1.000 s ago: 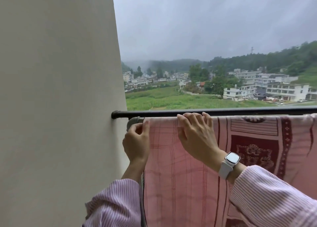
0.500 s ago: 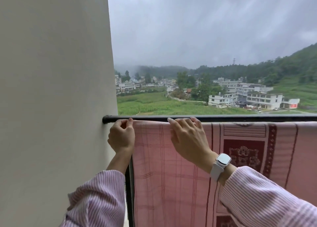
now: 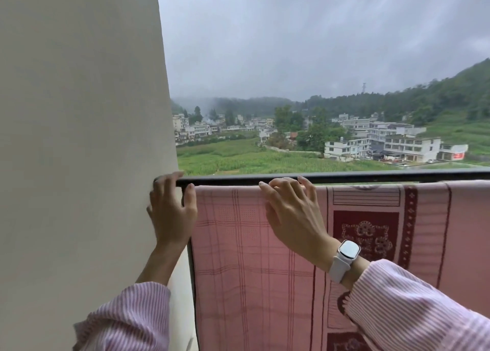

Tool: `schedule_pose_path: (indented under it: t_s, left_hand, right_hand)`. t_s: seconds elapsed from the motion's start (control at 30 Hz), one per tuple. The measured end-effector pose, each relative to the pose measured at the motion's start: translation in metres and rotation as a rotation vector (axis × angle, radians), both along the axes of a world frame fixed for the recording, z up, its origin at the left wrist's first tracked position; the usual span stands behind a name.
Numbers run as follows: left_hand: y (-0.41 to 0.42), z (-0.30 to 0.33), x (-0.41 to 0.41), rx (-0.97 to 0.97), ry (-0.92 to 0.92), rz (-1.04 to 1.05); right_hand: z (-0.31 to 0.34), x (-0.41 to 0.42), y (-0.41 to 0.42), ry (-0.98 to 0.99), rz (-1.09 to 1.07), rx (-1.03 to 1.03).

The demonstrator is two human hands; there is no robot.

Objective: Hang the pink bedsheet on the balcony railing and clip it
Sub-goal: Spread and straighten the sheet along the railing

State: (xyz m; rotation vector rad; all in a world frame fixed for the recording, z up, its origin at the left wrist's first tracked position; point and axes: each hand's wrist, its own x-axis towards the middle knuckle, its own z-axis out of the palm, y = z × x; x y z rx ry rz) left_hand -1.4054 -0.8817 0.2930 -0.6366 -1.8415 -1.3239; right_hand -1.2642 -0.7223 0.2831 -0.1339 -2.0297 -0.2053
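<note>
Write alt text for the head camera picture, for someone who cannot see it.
A person's two hands reach to a dark balcony railing with a pink bedsheet draped over it: the left hand at the railing's end by a cream wall, the right hand with fingers resting on the sheet's top edge. No clip shows. Beyond lie fields, white buildings and grey sky.

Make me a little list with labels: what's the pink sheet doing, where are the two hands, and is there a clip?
sheet: pink bedsheet draped over the black railing
left hand: fingers spread, touching the railing end beside the wall
right hand: fingers resting on the sheet's top edge
clip: none visible
wrist: white watch on the right arm
</note>
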Motion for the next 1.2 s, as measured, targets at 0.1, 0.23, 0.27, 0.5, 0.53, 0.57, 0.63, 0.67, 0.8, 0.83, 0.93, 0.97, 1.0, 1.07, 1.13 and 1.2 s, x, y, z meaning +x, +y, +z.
schedule_pose_path:
  t_s: [0.1,0.23,0.27,0.5,0.53,0.57,0.63,0.67,0.8,0.83,0.93,0.97,1.0,1.07,1.13,1.2]
  left_hand:
    - [0.005,0.001,-0.003,-0.119,-0.006,-0.225]
    - [-0.005,-0.009,-0.011,0.209,-0.34,-0.47]
    - [-0.008,-0.011,-0.015,0.245,-0.394,-0.532]
    - [-0.022,0.007,-0.028,0.129,-0.292,-0.545]
    - [-0.023,0.008,-0.03,0.061,-0.232,-0.519]
    - [-0.024,0.008,-0.033,0.009,-0.191,-0.517]
    - [-0.025,0.007,-0.039,-0.041,-0.234,-0.601]
    - [-0.025,0.006,-0.042,-0.047,-0.288,-0.66]
    - [-0.018,0.01,-0.048,0.065,-0.317,-0.706]
    - [-0.016,0.012,-0.048,0.079,-0.277,-0.671]
    - [-0.012,0.007,-0.048,0.109,-0.172,-0.536]
    - [-0.012,0.005,-0.049,0.126,-0.16,-0.5]
    - [-0.012,0.004,-0.05,0.148,-0.163,-0.48]
    - [-0.016,0.007,-0.055,0.196,-0.165,-0.484]
    - [-0.022,0.009,-0.061,0.242,-0.164,-0.487]
    - [-0.028,0.004,-0.063,0.262,-0.158,-0.448]
  right_hand:
    - [0.0,-0.009,-0.008,0.016,-0.015,-0.042]
    - [0.004,-0.018,-0.016,0.038,-0.014,-0.113]
    - [0.005,-0.021,-0.019,0.023,-0.005,-0.109]
    - [0.009,-0.04,-0.039,-0.066,0.045,-0.087]
    - [0.008,-0.043,-0.041,-0.064,0.048,-0.087]
    - [0.008,-0.046,-0.042,-0.058,0.05,-0.088]
    - [0.006,-0.05,-0.043,-0.037,0.048,-0.085]
    - [0.005,-0.052,-0.043,-0.024,0.045,-0.082]
    - [0.004,-0.056,-0.042,0.015,0.046,-0.073]
    - [0.005,-0.057,-0.043,0.023,0.047,-0.071]
    - [0.007,-0.059,-0.048,0.034,0.047,-0.065]
    - [0.008,-0.059,-0.05,0.035,0.053,-0.059]
    - [0.009,-0.059,-0.052,0.032,0.063,-0.051]
    - [0.014,-0.058,-0.055,0.027,0.085,-0.042]
    - [0.017,-0.057,-0.055,0.034,0.099,-0.03]
    - [0.015,-0.056,-0.054,0.046,0.092,-0.007]
